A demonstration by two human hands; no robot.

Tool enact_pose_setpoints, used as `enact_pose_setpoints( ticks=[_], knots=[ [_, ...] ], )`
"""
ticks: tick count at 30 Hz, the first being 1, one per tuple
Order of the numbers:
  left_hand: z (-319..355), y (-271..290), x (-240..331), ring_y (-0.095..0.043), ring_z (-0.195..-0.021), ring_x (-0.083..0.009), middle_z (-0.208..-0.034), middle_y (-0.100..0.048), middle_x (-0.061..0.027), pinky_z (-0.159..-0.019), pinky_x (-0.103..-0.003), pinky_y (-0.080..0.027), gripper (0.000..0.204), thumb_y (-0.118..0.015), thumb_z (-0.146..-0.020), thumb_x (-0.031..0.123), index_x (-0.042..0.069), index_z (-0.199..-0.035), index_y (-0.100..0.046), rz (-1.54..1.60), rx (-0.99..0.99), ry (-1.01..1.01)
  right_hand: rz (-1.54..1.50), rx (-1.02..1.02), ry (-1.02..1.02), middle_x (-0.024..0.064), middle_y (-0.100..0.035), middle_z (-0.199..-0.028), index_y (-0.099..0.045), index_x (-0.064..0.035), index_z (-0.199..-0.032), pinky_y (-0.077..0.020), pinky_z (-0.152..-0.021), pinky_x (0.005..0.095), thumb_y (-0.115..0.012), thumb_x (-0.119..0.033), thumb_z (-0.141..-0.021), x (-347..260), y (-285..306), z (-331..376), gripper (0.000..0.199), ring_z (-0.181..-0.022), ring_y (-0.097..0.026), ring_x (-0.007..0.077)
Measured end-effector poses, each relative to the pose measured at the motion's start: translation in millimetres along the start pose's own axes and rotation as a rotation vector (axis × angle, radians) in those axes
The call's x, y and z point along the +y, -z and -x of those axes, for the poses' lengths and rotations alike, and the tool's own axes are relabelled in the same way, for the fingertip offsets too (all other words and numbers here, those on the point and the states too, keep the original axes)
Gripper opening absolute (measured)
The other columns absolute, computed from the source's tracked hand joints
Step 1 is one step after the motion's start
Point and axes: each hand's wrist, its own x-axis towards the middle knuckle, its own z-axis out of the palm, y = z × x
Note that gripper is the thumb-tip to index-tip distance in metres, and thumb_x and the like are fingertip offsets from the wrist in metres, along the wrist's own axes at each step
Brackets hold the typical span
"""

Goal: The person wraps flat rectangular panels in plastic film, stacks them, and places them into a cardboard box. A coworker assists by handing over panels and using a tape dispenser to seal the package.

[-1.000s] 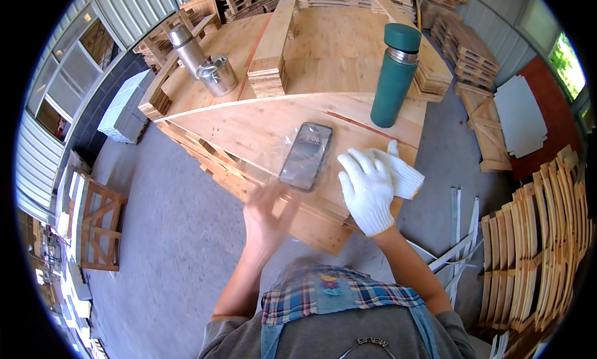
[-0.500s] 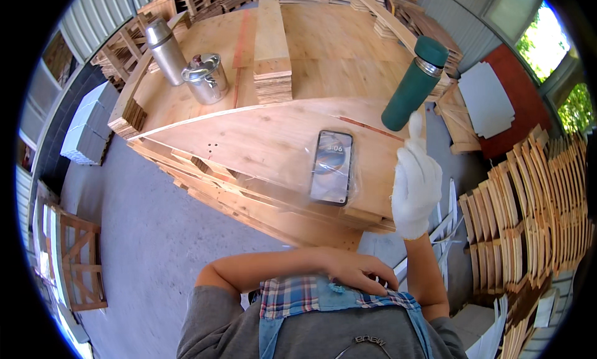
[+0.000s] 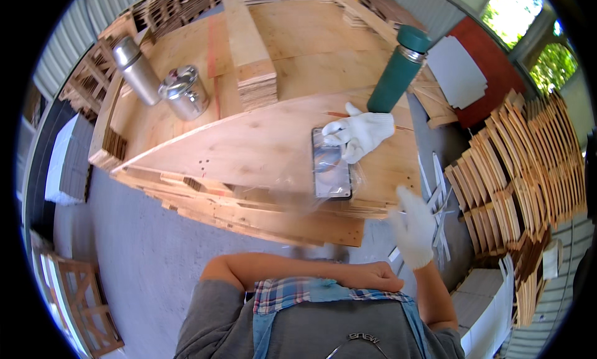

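A white knit glove lies empty across the upper part of a smartphone on the plywood. Clear, crinkled plastic film spreads around the phone. My right hand wears a matching white glove and is off the table's near right edge, its fingers smeared by motion. My bare left hand is closed in a fist at my waist, close to the right forearm; the inside of its fingers is hidden. Beyond the glove stands a green flask.
A steel thermos and a lidded metal mug stand on the left of the plywood table. A plank stack lies between them and the flask. Curved wood pieces are piled at right, with white strips on the floor.
One white glove has left my right hand and now lies on the phone. The gloved right hand has drawn back toward me. My left hand has shifted slightly, its fingers curling in.
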Motion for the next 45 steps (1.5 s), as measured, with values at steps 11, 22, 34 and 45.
enact_pose_setpoints(
  ticks=[11, 22, 34, 45],
  knots=[
    [154.8, 57.3, -123.8, -0.062, -0.094, -0.0138, -0.097, -0.069, -0.0071, -0.086, -0.031, -0.051, 0.024, -0.060, -0.099, 0.022, 0.001, -0.105, -0.070, -0.331, 0.458, 0.545, -0.286, -0.838, -0.582, 0.0152, -0.070, -0.115, -0.064, -0.0191, -0.129, -0.0510, -0.090, 0.0424, -0.047, -0.026, -0.103, 13.9, 15.2, 259.7, 0.032, -0.106, -0.066, 0.0346],
    [38.4, 30.9, -146.8, -0.062, -0.093, -0.0138, -0.096, -0.069, -0.0069, -0.085, -0.031, -0.051, 0.023, -0.062, -0.098, 0.022, 0.001, -0.104, -0.070, -0.395, 0.438, 0.871, -1.025, -0.575, -0.923, 0.0106, -0.065, -0.131, -0.066, -0.0050, -0.129, -0.0428, -0.104, 0.0328, -0.051, -0.024, -0.102, 18.8, 9.4, 313.1, 0.036, -0.119, -0.059, 0.0215],
    [-135.4, -79.1, -212.7, -0.062, -0.092, -0.0137, -0.096, -0.069, -0.0067, -0.084, -0.031, -0.051, 0.023, -0.063, -0.097, 0.022, 0.001, -0.104, -0.069, -0.529, -0.072, 0.946, -1.120, -0.351, -1.106, 0.0117, -0.067, -0.123, -0.065, -0.0039, -0.128, -0.0456, -0.099, 0.0337, -0.053, -0.025, -0.102, 27.0, 130.2, 464.5, 0.035, -0.114, -0.061, 0.0223],
    [-304.6, -198.4, -288.1, -0.062, -0.090, -0.0137, -0.096, -0.069, -0.0066, -0.083, -0.031, -0.051, 0.022, -0.064, -0.096, 0.022, 0.002, -0.103, -0.069, -0.523, -0.758, 0.946, -1.053, 0.235, -1.288, 0.0130, -0.067, -0.120, -0.064, -0.0026, -0.127, -0.0468, -0.097, 0.0342, -0.054, -0.025, -0.102, -14.4, 203.0, 594.2, 0.035, -0.111, -0.062, 0.0230]
  ],
)
